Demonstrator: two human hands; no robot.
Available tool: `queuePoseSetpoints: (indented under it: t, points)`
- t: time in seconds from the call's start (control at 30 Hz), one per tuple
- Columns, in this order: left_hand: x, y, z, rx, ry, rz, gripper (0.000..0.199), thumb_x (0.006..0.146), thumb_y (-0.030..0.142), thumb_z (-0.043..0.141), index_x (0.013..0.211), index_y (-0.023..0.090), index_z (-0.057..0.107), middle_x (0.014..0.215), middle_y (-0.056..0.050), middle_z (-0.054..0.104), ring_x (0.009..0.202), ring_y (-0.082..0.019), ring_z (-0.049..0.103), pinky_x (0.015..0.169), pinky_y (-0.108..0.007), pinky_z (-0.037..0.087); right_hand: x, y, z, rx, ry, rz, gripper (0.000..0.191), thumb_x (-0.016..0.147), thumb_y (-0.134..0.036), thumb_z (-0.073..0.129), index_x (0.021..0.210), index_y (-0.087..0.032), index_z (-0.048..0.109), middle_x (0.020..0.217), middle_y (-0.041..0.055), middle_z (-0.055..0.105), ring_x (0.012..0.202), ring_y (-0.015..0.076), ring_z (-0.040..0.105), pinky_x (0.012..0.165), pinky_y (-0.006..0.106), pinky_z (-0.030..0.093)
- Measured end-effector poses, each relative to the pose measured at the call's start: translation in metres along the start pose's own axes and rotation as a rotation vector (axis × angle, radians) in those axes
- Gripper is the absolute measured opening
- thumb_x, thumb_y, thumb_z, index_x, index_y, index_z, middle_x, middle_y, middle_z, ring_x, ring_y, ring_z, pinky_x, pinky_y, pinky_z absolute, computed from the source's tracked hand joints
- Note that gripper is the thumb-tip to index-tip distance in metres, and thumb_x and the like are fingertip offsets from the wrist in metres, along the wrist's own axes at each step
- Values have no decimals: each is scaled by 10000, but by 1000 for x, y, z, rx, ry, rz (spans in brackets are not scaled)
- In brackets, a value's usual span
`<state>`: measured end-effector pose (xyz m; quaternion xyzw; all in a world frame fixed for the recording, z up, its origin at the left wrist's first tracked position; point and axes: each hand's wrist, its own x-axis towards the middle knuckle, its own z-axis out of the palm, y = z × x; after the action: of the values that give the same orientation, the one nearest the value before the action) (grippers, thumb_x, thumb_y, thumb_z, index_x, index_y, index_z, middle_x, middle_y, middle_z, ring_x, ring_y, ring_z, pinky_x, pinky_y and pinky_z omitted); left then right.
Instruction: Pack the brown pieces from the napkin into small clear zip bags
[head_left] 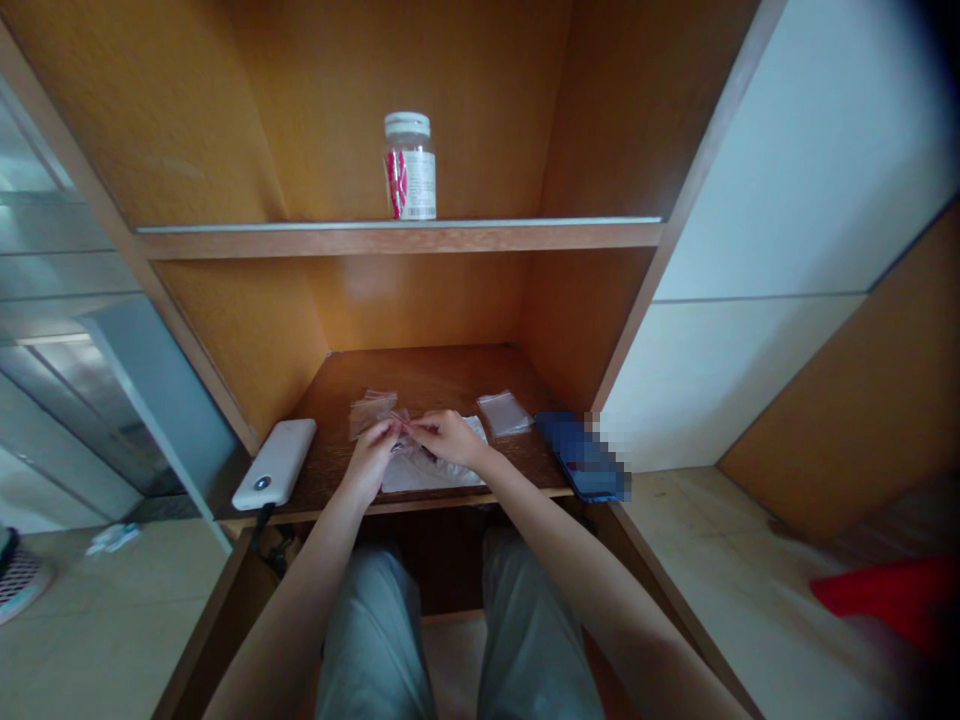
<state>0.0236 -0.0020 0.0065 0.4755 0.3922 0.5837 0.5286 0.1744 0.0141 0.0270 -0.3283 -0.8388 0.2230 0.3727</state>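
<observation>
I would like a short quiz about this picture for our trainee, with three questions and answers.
1. Fill in: One stack of clear bags lies between the right hand and the ____ object.
2. True or false: The bottle stands on the upper shelf.
3. Choose: The white device lies nearer to (a) the left hand, (b) the right hand.

Key: 1. blue; 2. true; 3. a.

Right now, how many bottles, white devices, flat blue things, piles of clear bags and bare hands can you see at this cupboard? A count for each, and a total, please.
Bottle: 1
White device: 1
Flat blue thing: 1
Left pile of clear bags and right pile: 2
Left hand and right hand: 2
Total: 7
</observation>
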Motion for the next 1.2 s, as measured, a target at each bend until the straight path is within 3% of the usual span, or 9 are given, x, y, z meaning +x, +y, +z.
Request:
queuePoseSetpoints:
  t: [0.17, 0.33, 0.5, 0.7, 0.77, 0.87, 1.0, 1.1, 1.2]
  points:
    - [-1, 1, 1, 29, -6, -1, 106, 620, 232, 641, 678, 144, 627, 796, -49, 628, 743, -153, 579, 681, -263, 459, 2, 2, -2, 43, -55, 77, 395, 841, -373, 417, 634, -123, 641, 506, -9, 529, 467, 65, 423, 465, 181, 278]
    - [0, -2, 1, 117, 18, 50, 50, 625, 194, 608, 605, 149, 601, 741, -34, 626, 708, -142, 579, 651, -243, 445, 4, 4, -3, 53, -116, 124, 362, 833, -314, 419, 612, -115, 625, 453, -22, 499, 427, 57, 417, 445, 175, 271]
    - [3, -9, 3, 284, 104, 130, 62, 631, 164, 572, 572, 154, 586, 632, -19, 596, 629, -131, 549, 585, -220, 416, 5, 0, 0, -257, -7, 57, 231, 751, -232, 511, 566, -138, 613, 533, 7, 571, 492, 79, 452, 494, 201, 281]
    - [1, -12, 8, 290, 264, 131, 124, 595, 154, 586, 483, 155, 532, 471, 23, 500, 477, -95, 466, 471, -191, 350, 7, 0, -2, -471, 166, 270, 158, 747, -233, 521, 658, -159, 628, 662, 74, 630, 604, 146, 540, 556, 239, 337]
    - [1, -12, 8, 265, 259, 109, 94, 597, 164, 580, 509, 152, 548, 504, 17, 524, 499, -99, 488, 487, -191, 377, 6, 0, -5, -467, 171, 266, 110, 746, -199, 518, 755, -165, 622, 716, 66, 629, 632, 148, 547, 571, 236, 351]
    - [0, -12, 8, 241, 238, 77, 76, 606, 181, 575, 537, 150, 567, 556, 5, 559, 537, -108, 517, 520, -203, 418, 5, -3, -9, -433, 101, 110, 182, 747, -116, 484, 876, -180, 596, 851, 51, 621, 716, 138, 559, 613, 222, 373]
    - [-3, -8, 11, 214, 201, 88, 43, 590, 177, 606, 557, 153, 594, 582, -3, 577, 564, -115, 527, 529, -204, 432, 5, -6, -13, -389, -39, -9, 242, 760, -65, 447, 822, -203, 636, 907, 32, 636, 814, 134, 575, 684, 213, 390]
    - [-5, -4, 11, 130, 183, 87, 94, 594, 231, 641, 588, 149, 596, 630, -15, 589, 617, -126, 549, 559, -218, 461, 7, -2, -16, -314, -32, 9, 207, 762, -119, 498, 832, -212, 669, 919, 35, 659, 840, 151, 591, 701, 225, 405]
    - [-6, 2, 9, -31, 257, 66, 171, 606, 300, 645, 634, 148, 572, 627, 0, 565, 627, -131, 563, 567, -252, 493, 8, 6, -19, -55, 10, 18, 173, 772, -238, 541, 867, -204, 682, 906, 36, 676, 798, 148, 609, 688, 232, 430]
